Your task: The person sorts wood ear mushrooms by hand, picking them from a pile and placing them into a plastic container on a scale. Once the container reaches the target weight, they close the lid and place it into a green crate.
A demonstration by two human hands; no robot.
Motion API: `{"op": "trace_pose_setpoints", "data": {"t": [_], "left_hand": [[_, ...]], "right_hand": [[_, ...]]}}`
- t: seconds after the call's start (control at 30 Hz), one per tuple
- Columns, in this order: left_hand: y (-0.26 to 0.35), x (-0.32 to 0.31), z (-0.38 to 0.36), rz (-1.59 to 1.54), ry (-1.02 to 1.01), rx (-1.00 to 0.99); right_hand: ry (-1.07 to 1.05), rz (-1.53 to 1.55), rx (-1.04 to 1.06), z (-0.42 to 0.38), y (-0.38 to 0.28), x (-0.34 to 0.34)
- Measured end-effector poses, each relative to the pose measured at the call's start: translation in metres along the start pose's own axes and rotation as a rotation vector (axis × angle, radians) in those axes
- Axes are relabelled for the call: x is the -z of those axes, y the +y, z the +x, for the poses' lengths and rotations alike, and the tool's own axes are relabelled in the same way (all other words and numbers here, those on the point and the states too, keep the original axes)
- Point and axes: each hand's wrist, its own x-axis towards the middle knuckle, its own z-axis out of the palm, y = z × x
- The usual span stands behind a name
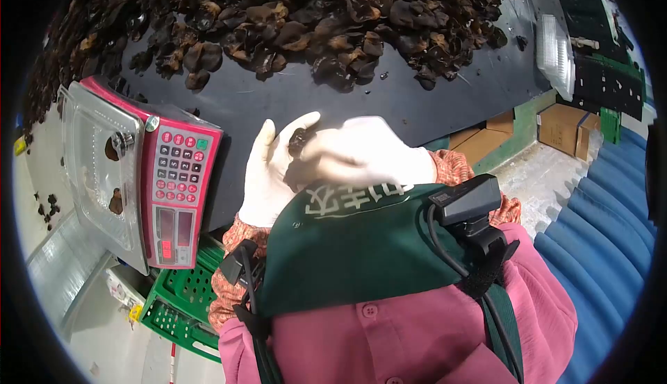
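Note:
Both hands wear white gloves and are close together in front of the green apron, over the near edge of the dark table. My left hand [267,169] is palm up with thumb and forefinger spread, and dark mushroom pieces [299,144] lie in it. My right hand [361,153] reaches across from the right, blurred, its fingers at the pieces; whether they grip any is unclear. Beyond the hands, a large heap of dark brown wood-ear-like mushrooms [313,23] covers the far part of the table [243,99].
A pink scale [182,189] stands at the left, with a clear plastic tray [104,169] holding a few pieces on it. Green crates [184,304] are below it. Stacked clear containers [554,54] sit at the right edge, near cardboard boxes [564,128] and blue corrugated sheeting [597,245].

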Motion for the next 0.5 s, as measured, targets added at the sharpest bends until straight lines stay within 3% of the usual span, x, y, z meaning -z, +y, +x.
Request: {"op": "trace_pose_setpoints", "data": {"t": [0.13,0.17,0.2,0.23,0.27,0.3,0.37,0.5], "left_hand": [[0.001,0.007,0.003,-0.04,-0.052,0.043],[0.001,0.019,0.007,-0.003,-0.085,0.043],[-0.005,0.002,0.005,-0.046,0.101,-0.016],[-0.001,0.024,0.006,-0.131,-0.115,0.083],[-0.003,0.024,0.006,-0.112,-0.113,0.081],[-0.002,0.019,0.004,-0.092,-0.111,0.082],[-0.002,0.017,0.005,0.005,-0.058,0.05],[-0.002,0.009,0.003,0.018,-0.063,0.025]], "right_hand": [[-0.025,0.178,0.149,0.007,-0.009,0.002],[-0.043,0.205,0.075,0.007,-0.01,0.012],[0.048,0.134,-0.022,0.007,-0.007,0.017],[0.134,0.062,-0.118,0.008,-0.003,0.022],[0.347,-0.062,-0.142,0.009,0.012,0.019],[0.331,-0.216,-0.39,0.016,0.006,0.026],[0.355,-0.602,-0.212,0.018,0.032,0.02],[0.337,-0.468,-0.183,0.013,0.031,0.012]]}}
